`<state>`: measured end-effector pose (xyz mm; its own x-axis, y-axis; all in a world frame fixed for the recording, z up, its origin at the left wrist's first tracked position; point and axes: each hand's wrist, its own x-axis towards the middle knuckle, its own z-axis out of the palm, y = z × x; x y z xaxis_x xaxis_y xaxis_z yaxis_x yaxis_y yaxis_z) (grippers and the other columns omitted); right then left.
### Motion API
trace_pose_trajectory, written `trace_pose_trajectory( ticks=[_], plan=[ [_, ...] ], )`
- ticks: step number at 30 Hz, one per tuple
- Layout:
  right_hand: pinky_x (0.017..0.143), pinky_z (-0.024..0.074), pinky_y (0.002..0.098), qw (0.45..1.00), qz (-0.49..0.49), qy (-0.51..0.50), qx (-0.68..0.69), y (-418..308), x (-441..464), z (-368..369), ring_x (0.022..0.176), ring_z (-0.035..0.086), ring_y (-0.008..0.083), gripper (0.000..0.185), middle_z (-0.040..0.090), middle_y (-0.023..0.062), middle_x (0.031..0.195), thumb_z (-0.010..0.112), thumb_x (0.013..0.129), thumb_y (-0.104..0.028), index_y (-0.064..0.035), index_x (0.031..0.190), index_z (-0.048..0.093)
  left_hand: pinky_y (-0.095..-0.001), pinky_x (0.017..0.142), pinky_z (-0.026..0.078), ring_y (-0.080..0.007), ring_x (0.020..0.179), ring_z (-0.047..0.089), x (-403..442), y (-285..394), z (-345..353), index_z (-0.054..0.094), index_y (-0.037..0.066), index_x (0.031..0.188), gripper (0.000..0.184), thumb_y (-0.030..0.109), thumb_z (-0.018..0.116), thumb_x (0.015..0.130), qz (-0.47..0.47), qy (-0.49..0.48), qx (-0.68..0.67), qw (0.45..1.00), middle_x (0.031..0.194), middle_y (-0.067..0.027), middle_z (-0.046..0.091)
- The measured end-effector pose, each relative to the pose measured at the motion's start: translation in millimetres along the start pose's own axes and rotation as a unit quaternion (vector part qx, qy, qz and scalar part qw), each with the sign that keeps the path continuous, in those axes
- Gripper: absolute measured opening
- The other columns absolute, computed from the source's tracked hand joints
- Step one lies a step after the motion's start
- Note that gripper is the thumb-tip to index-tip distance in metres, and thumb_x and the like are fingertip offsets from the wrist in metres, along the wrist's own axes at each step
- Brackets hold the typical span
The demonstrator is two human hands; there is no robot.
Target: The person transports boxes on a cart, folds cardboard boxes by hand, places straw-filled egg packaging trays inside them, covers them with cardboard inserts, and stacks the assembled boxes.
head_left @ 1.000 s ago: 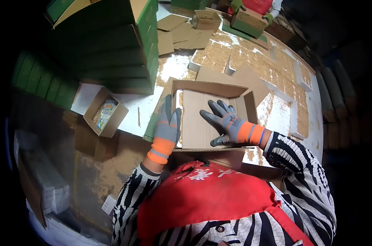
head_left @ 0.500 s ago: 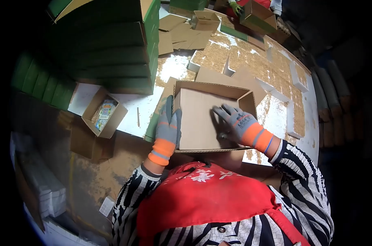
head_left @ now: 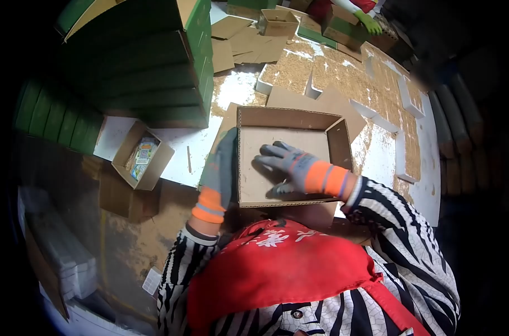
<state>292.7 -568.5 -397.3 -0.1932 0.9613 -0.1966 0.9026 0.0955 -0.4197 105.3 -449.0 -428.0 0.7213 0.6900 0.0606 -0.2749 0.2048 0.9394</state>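
Note:
An open cardboard box (head_left: 338,137) stands in front of me on the table, with a pale flat bottom (head_left: 299,137) showing inside. My right hand (head_left: 296,168), in a grey and orange glove, reaches down into the box with its fingers spread over that bottom; I cannot tell how firmly it touches. Along the outside of the box's left wall lies my left hand (head_left: 223,173), gloved alike, its fingers stretched out and slightly blurred. Beneath and behind the box are flat cardboard pieces (head_left: 285,96).
Stacked green cartons (head_left: 148,84) rise at the left. A small box (head_left: 159,159) holding printed packets sits at the table's left edge. Brown granular material (head_left: 338,75) covers much of the white table (head_left: 428,185). At the far side, a co-worker's green-gloved hand (head_left: 369,23) is near another box (head_left: 344,28).
My right hand has moved left within the box. The pale cardboard inside now sits deeper, baring more of the walls. The co-worker's gloved hand has shifted right.

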Motion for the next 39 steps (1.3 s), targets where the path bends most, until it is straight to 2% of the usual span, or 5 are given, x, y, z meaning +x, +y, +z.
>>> trace_pose_trajectory(
  ticks=[6,14,24,32,39],
  plan=[
    [0.101,0.0431,0.0326,0.801,0.159,0.433,0.381,59.0,-122.6,-53.7,0.120,0.052,0.0197,0.050,0.056,0.0119,0.130,0.054,0.087,0.002,-0.0024,0.136,0.047,-0.0298,0.097,0.046,-0.0174,0.115,0.054,-5.8,-40.1,-31.9,0.043,0.002,0.138,0.052,0.020,0.061,0.092,-0.191,0.008,-0.073,0.979,0.126,-0.0095,0.057],
    [0.089,0.0480,0.0316,0.758,0.251,0.401,0.448,92.9,-65.4,97.5,0.109,0.055,0.0211,0.093,0.058,0.0145,0.123,0.085,0.070,-0.032,0.0003,0.141,0.035,-0.0295,0.087,0.050,-0.0167,0.102,0.059,-2.2,-52.4,3.8,0.043,-0.001,0.133,0.065,0.020,0.077,0.081,-0.198,0.021,0.135,0.971,0.118,-0.0110,0.060],
    [0.097,0.0445,0.0307,0.604,0.070,0.359,0.708,58.5,-106.6,2.1,0.114,0.054,0.0169,0.051,0.054,0.0074,0.128,0.053,0.095,-0.025,-0.0066,0.141,0.039,-0.0311,0.100,0.042,-0.0171,0.118,0.050,16.3,48.7,25.4,0.037,0.002,0.141,0.055,0.031,0.053,0.097,-0.183,0.009,0.021,0.983,0.131,-0.0081,0.051],
    [0.101,0.0444,0.0323,0.513,-0.172,0.294,0.788,42.6,-5.4,-141.4,0.114,0.057,0.0216,0.052,0.056,0.0122,0.130,0.051,0.097,-0.036,0.0037,0.131,0.050,-0.0366,0.114,0.023,-0.0257,0.135,0.034,118.0,204.4,-171.0,0.024,0.004,0.148,0.067,0.041,0.049,0.097,0.493,0.312,0.129,0.802,0.148,-0.0147,0.033],
    [0.090,0.0476,0.0311,0.551,-0.170,0.454,0.679,36.3,139.5,-249.0,0.100,0.057,0.0166,0.044,0.062,0.0081,0.111,0.063,0.091,-0.032,0.0016,0.119,0.058,-0.0267,0.102,0.034,-0.0176,0.110,0.052,181.6,242.2,-247.0,0.053,-0.003,0.129,0.073,0.060,0.031,0.097,0.160,0.336,0.197,0.907,0.122,-0.0110,0.058]
  ],
)
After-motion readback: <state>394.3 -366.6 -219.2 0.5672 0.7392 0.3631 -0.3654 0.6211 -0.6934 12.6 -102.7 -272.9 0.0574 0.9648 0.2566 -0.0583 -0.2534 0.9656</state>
